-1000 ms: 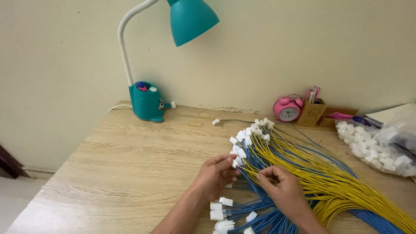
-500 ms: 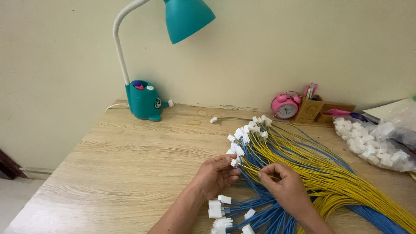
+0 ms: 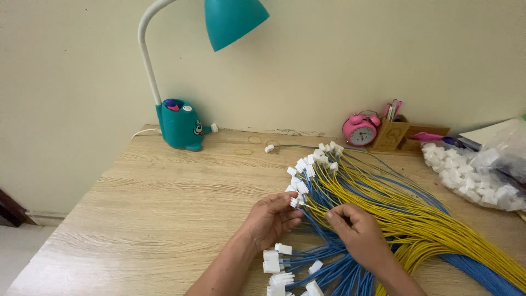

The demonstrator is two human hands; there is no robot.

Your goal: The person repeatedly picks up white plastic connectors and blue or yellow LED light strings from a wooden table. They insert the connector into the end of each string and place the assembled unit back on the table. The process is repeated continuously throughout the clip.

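The left hand (image 3: 271,219) pinches a white plug (image 3: 294,201) at the end of the wires (image 3: 383,214), which fan across the desk (image 3: 164,219) from centre toward 4 o'clock. The right hand (image 3: 356,230) is closed over yellow strands just right of that plug, its grip tight on a few. The strands lie packed and crossing, so pulling one could likely drag its neighbours, tangle the fan, or sweep the loose plugs (image 3: 276,257) at 6 o'clock off the near edge.

Clear plastic bag (image 3: 482,175) of white connectors — table's right edge.
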